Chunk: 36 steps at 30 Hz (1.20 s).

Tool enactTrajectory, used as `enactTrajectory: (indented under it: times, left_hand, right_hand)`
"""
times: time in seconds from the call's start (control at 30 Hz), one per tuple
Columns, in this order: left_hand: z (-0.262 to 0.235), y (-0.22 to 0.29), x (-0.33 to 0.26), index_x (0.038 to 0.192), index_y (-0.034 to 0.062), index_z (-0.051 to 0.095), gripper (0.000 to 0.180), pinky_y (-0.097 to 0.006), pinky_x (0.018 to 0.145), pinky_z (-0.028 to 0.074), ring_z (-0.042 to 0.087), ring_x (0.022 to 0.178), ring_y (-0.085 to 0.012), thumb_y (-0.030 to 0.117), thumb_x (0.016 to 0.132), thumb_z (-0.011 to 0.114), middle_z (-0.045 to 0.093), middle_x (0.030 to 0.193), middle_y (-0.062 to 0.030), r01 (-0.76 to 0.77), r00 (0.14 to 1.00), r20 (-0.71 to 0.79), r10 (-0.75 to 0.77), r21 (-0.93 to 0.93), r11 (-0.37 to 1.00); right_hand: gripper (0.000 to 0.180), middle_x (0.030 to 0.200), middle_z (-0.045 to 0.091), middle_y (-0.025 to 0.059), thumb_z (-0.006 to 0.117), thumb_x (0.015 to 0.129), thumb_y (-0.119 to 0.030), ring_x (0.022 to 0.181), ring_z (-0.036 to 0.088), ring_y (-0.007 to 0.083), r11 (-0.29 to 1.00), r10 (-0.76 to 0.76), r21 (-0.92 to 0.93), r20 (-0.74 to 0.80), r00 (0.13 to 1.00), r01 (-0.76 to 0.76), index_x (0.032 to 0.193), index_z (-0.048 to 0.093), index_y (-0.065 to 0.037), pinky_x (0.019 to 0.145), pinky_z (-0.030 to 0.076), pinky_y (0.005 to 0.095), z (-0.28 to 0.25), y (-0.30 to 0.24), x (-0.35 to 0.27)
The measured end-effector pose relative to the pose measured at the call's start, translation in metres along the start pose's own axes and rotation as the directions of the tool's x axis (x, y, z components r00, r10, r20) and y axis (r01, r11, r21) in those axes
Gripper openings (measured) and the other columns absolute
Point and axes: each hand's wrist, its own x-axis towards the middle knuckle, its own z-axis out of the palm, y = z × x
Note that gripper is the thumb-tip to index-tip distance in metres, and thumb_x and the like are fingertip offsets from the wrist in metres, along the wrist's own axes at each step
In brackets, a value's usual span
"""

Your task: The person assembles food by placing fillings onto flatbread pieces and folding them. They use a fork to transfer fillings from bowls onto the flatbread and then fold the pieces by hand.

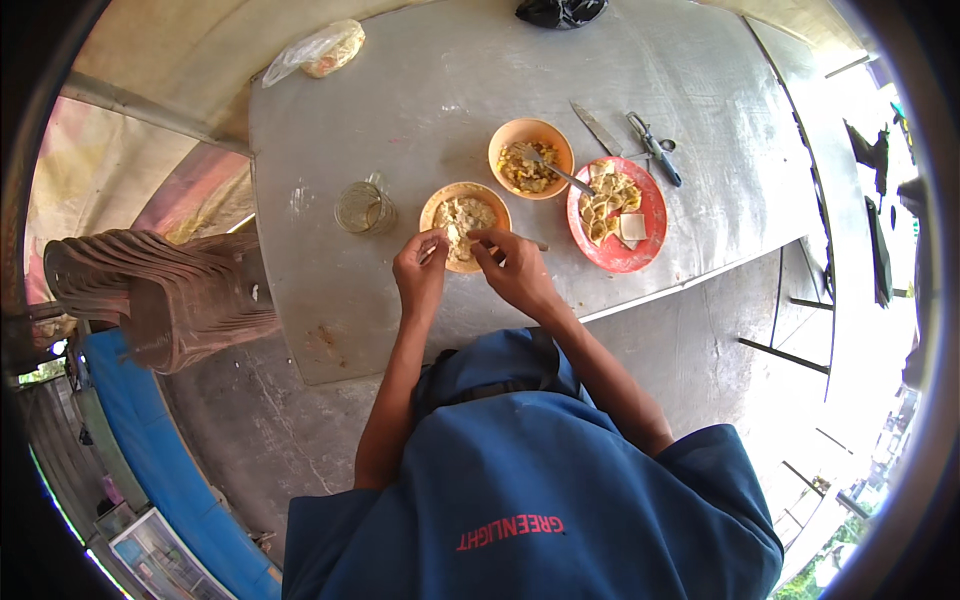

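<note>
Metal table (700, 90); both hands (470, 262) pinch a thin wrapper (452, 237) over tan bowl (436, 205).

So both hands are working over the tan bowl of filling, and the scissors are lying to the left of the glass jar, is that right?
Not quite. In the head view the scissors lie far right of the glass jar, beyond the red plate. Both the left hand and right hand are at the tan bowl.

Black bag (560, 10) cut off by the top edge. Whatever the left hand (420, 270) and right hand (515, 268) pinch between fingertips is too small to tell (pale scrap, maybe). Hands hide the near rim of the bowl (462, 213); its filling is indistinct.
</note>
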Motion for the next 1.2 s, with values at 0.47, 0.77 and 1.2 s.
enactTrajectory:
  times: [0.47, 0.77, 1.2]
  left_hand:
    - [0.011, -0.007, -0.029, 0.119, -0.0012, 0.065, 0.03, -0.037, 0.089, 0.056, 0.066, 0.108, -0.0246, 0.022, 0.1, 0.061, 0.069, 0.115, -0.016, -0.053, 0.999, -0.009, 0.054, 0.094, 0.994]
    - [0.04, 0.009, -0.053, 0.121, -0.0012, 0.064, 0.026, -0.031, 0.079, 0.056, 0.066, 0.107, -0.0198, 0.016, 0.102, 0.058, 0.069, 0.114, -0.0145, -0.097, 0.982, -0.154, 0.109, 0.086, 0.992]
    - [0.268, 0.04, -0.075, 0.132, 0.0009, 0.061, 0.039, -0.03, 0.084, 0.058, 0.066, 0.107, -0.0168, 0.012, 0.095, 0.068, 0.068, 0.118, -0.0127, -0.078, 0.947, 0.307, 0.094, -0.063, 0.995]
  right_hand:
    - [0.036, 0.103, 0.069, 0.0213, 0.079, 0.077, -0.019, 0.097, 0.067, 0.036, 0.656, 0.015, -0.729, -0.248, 0.969, -0.197, 0.107, 0.07, -0.003, 0.085, 0.053, 0.0461, -0.192, 0.158, -0.011]
    - [0.02, 0.081, 0.07, 0.0191, 0.073, 0.083, -0.023, 0.077, 0.07, 0.0351, 0.782, 0.058, -0.595, -0.229, 0.972, -0.187, 0.089, 0.075, -0.003, 0.069, 0.054, 0.0447, -0.212, 0.162, -0.01]
    - [0.027, 0.075, 0.07, 0.0049, 0.077, 0.09, -0.025, 0.067, 0.064, 0.0101, 0.948, 0.273, 0.101, 0.234, 0.933, -0.302, 0.088, 0.071, 0.002, 0.064, 0.053, 0.0264, -0.28, 0.127, -0.002]
